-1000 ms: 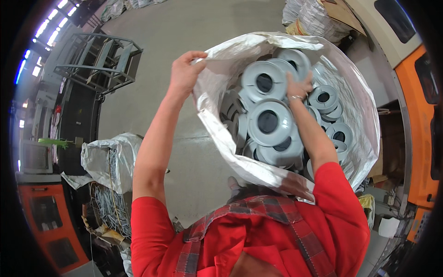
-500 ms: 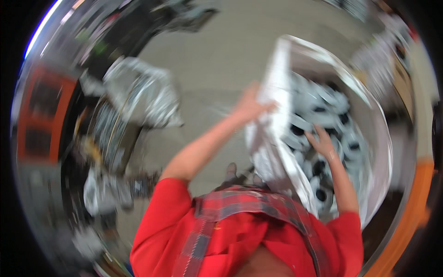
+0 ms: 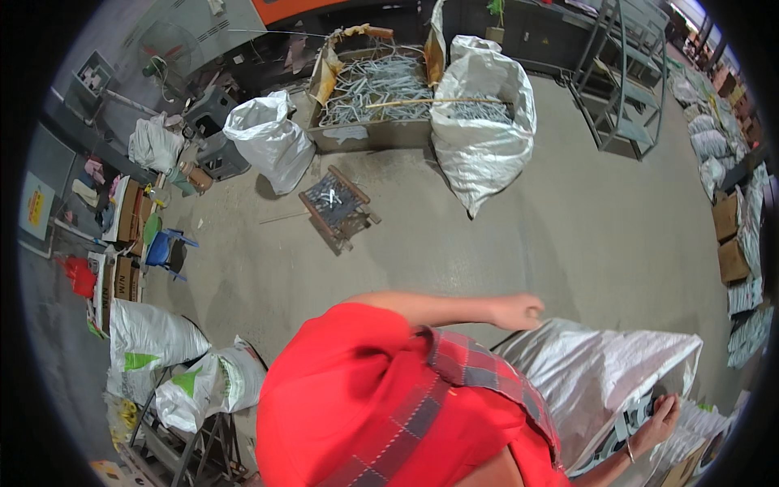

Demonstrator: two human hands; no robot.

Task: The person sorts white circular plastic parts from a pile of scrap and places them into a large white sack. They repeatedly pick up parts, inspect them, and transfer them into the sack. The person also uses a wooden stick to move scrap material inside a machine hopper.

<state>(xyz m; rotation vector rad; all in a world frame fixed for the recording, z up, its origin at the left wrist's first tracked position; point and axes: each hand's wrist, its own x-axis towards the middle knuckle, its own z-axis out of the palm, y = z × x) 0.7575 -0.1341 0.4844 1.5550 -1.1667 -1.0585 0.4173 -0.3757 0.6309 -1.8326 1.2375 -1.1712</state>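
A big white woven sack [image 3: 584,357] stands at my right side, its mouth facing right. Several grey-white round plastic parts with dark centres [image 3: 637,415] show inside it; most are hidden by the sack's wall. My left hand [image 3: 519,311] is curled into a loose fist just beyond the sack's far left edge, with nothing visible in it. My right hand [image 3: 656,426] is at the sack's mouth beside the parts, fingers pointing up and slightly apart. I see nothing held in it. A thin band circles the right wrist.
Ahead stand a bin of grey plastic strips [image 3: 373,89], a full white sack [image 3: 483,138], a smaller white sack [image 3: 272,138] and a low wooden stool [image 3: 337,207]. Metal steps [image 3: 625,89] stand far right. Filled sacks [image 3: 154,341] and a blue chair [image 3: 166,250] are at left.
My view has swung round, so the strip bin now lies ahead and the parts sack lower right. The left hand has come off the sack's rim and curled. The right hand is nearer the mouth.
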